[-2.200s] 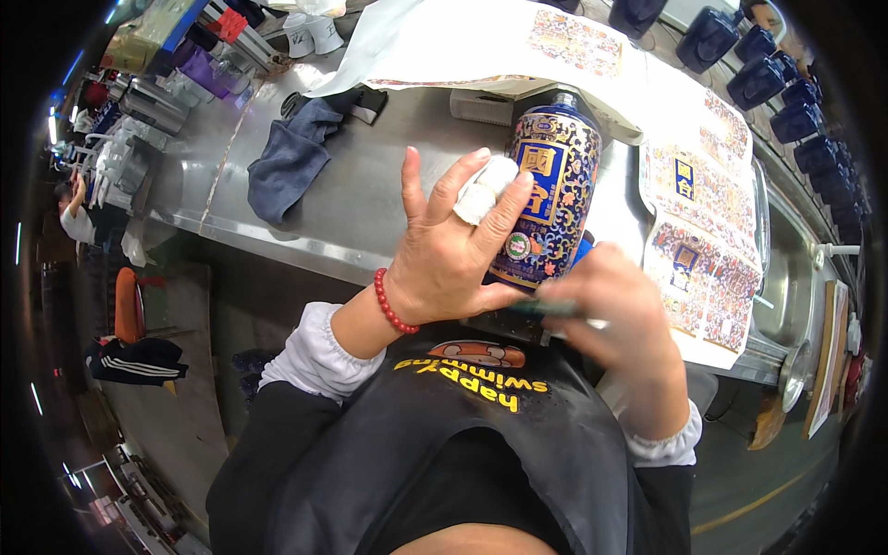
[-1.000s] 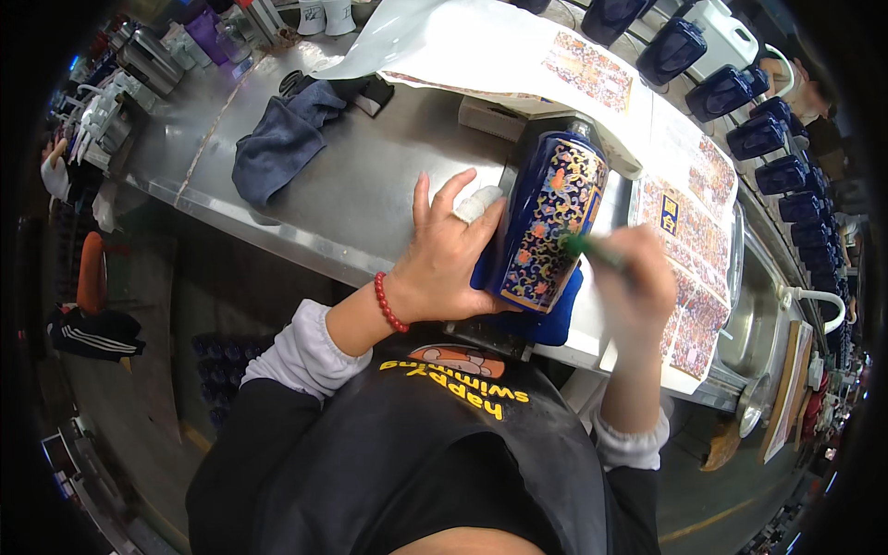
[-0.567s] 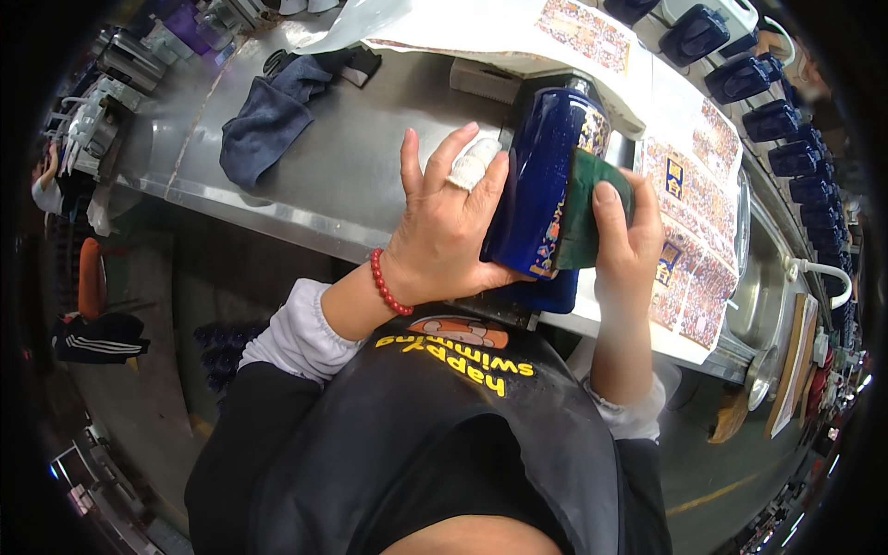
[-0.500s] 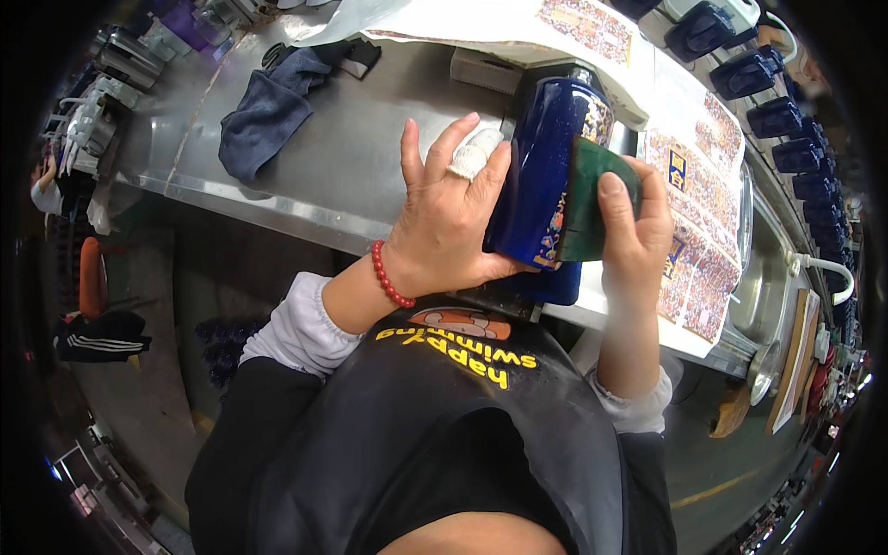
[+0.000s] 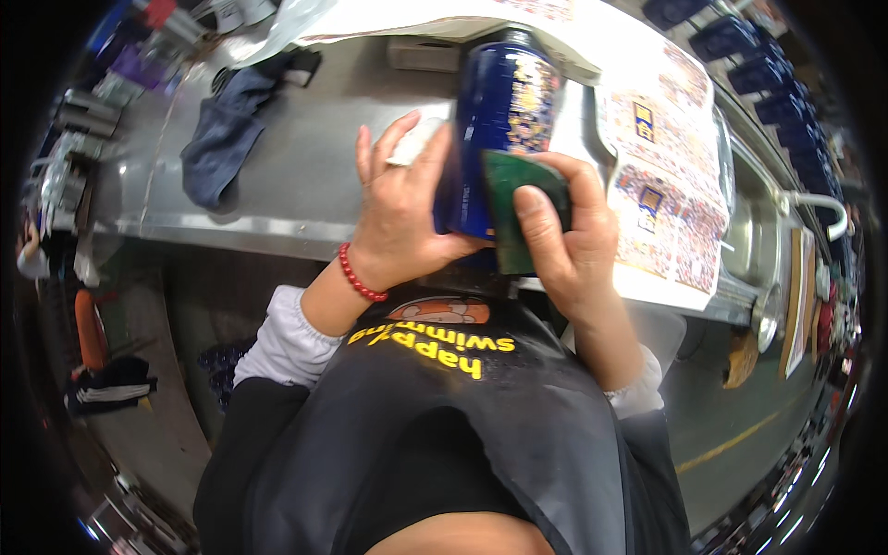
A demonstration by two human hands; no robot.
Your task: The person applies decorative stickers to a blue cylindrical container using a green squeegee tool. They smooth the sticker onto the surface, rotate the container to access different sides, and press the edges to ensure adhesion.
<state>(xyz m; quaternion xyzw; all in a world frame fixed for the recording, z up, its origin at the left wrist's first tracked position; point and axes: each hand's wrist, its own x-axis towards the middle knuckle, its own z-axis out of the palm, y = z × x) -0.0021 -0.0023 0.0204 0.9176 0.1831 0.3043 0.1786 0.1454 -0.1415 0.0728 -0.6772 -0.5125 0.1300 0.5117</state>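
A glossy dark blue bottle [image 5: 476,120] with a colourful floral decal [image 5: 532,106] lies on the metal workbench, its neck pointing away from me. My left hand [image 5: 402,199] steadies it, thumb at the near end and index finger along the left side. The other fingers stick out, one wrapped in a white bandage [image 5: 416,141]. A flat dark green scraper [image 5: 518,217] is pinched between the thumb and fingers of my right hand [image 5: 583,231]. It lies against the lower part of the bottle and hides part of the decal there.
Printed decal sheets [image 5: 661,199] cover the bench to the right, beside a sink [image 5: 754,185] with a white tap [image 5: 819,205]. A blue-grey cloth [image 5: 222,139] lies on the left. Several blue bottles [image 5: 726,39] stand in rows at the far right.
The scraper has moved left across the bottle's lower part, and more of the upper decal shows. The whole scene has shifted left in the view. Both hands keep their hold.
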